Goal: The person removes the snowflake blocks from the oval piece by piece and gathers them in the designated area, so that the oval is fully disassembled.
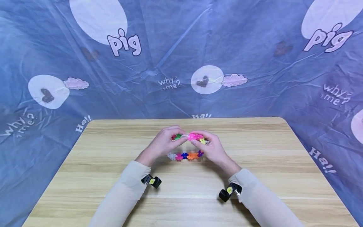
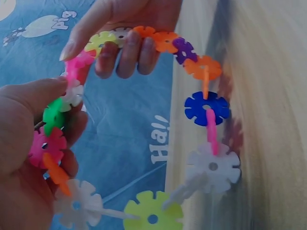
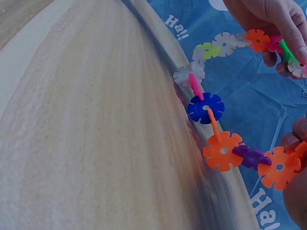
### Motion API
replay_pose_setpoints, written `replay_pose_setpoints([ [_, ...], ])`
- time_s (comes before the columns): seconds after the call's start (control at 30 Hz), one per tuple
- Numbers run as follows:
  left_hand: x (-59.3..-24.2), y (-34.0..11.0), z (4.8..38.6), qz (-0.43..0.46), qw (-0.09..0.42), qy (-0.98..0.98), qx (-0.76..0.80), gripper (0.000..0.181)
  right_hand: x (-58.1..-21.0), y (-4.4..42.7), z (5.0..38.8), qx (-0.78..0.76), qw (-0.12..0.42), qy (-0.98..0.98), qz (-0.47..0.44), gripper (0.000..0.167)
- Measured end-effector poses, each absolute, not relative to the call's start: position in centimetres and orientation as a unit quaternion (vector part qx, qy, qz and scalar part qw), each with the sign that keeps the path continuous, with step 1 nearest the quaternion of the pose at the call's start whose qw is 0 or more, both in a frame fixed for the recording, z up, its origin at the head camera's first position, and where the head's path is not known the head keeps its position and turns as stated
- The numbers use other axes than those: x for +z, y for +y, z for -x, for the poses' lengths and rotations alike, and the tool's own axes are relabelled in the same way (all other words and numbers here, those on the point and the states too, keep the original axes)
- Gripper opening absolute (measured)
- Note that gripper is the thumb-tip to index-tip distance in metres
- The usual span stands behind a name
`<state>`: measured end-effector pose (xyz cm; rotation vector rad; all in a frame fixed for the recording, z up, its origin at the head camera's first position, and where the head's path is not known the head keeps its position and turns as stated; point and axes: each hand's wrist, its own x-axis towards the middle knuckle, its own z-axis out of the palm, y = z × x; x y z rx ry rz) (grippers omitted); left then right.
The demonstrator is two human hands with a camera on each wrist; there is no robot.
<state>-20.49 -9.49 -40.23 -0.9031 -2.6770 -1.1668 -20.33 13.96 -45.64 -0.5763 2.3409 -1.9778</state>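
A chain [image 1: 185, 156] of flower-shaped plastic discs, held up in a loop, hangs over the far half of the worktop [image 1: 181, 201]. Each disc is notched around its rim, and many show a round hole in the middle; they slot into one another at angles, so some face the camera flat while others show only a thin edge. In the left wrist view the colours run from the left hand [image 1: 165, 139] through white, green, deep pink, orange, milky white and yellow-green; then more white, a slim pink edge, a saturated blue disc [image 2: 194, 108], orange, purple, orange again, and, at the right hand [image 1: 211, 146], white, yellow and bright pink. The white pieces look cloudy — almost see-through. The left hand pinches the chain between thumb and fingers around its white and green pieces; the right hand is clamped on the bright pink part, its other fingers curled in beside the chain. The hands are close together, and how the pink pieces join between them is partly hidden. Whether the lowest discs touch the wood I cannot tell. Pale sleeves [image 1: 120, 195] and black wrist devices [image 1: 225, 194] follow, with blue printed cloth [image 1: 158, 47] beyond the worktop.
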Motion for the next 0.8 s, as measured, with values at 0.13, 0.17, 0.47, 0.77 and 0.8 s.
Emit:
replay_pose_setpoints([
  [0.13, -40.00, -9.54, 20.63, 0.288, 0.013, -0.871, -0.398, 0.018, -45.69, 13.95, 20.23, -0.644, 0.017, 0.744, 0.177, 0.038],
  [0.17, -39.96, -9.53, 20.66, 0.284, 0.007, -0.870, -0.403, 0.017, -45.67, 13.93, 20.19, -0.645, 0.018, 0.744, 0.176, 0.038],
  [0.47, -39.78, -9.68, 20.75, 0.273, -0.004, -0.863, -0.424, 0.014, -45.68, 13.69, 20.04, -0.645, 0.020, 0.744, 0.173, 0.039],
  [0.77, -40.35, -9.91, 20.91, 0.309, 0.023, -0.844, -0.438, 0.009, -45.72, 13.68, 19.95, -0.646, 0.017, 0.741, 0.181, 0.038],
  [0.8, -40.41, -9.89, 20.91, 0.314, 0.026, -0.841, -0.441, 0.009, -45.73, 13.70, 20.00, -0.646, 0.015, 0.741, 0.183, 0.038],
])
